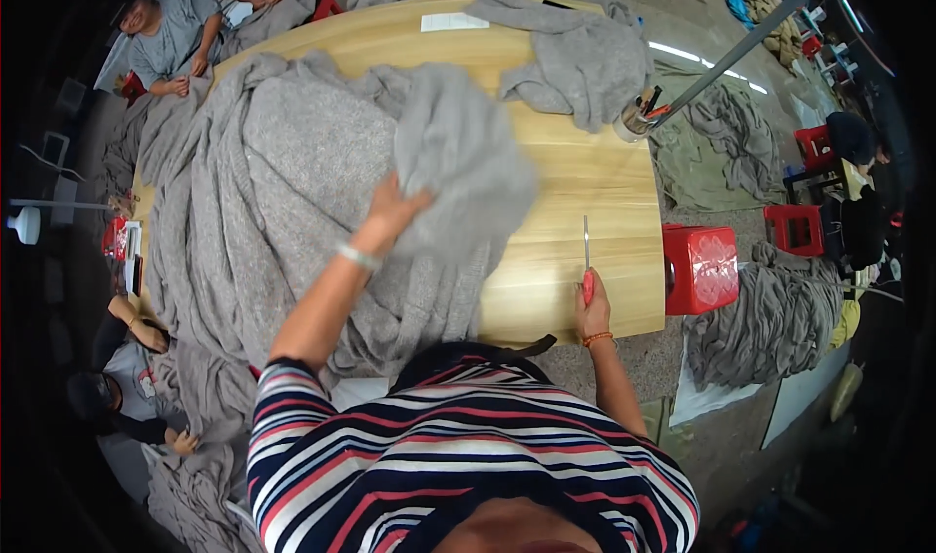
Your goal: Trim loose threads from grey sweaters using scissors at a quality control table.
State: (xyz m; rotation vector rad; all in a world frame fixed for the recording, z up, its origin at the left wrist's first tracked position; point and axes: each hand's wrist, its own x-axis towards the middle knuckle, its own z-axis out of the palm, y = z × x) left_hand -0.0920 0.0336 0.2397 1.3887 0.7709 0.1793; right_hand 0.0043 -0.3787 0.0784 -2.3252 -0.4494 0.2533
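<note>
I am watching my left hand [390, 212] reaching out over the wooden table [585, 182], its fingers clenched into a fold of grey knitted fabric [458, 153] and lifting that fold up off the pile. The lifted part is blurring a little, so I cannot tell exactly how the fingers are lying under it. The rest of the same grey fabric is spreading wide across the left half of the table and hanging over its near edge, just in front of my striped shirt [458, 455].

My right hand [591, 309] is resting at the near edge of the table, well apart from the fabric, closed around the red handle of a slim metal-bladed tool [586, 251]. The blade is pointing away from me and lying flat on bare wood.

A second grey knitted piece [585, 60] is lying bunched at the far side of the table. A red plastic stool [702, 268] is standing just beside the table's right edge, with more grey fabric [770, 319] heaped on the floor near it. Other people are sitting round the far and left sides, handling grey fabric too.
</note>
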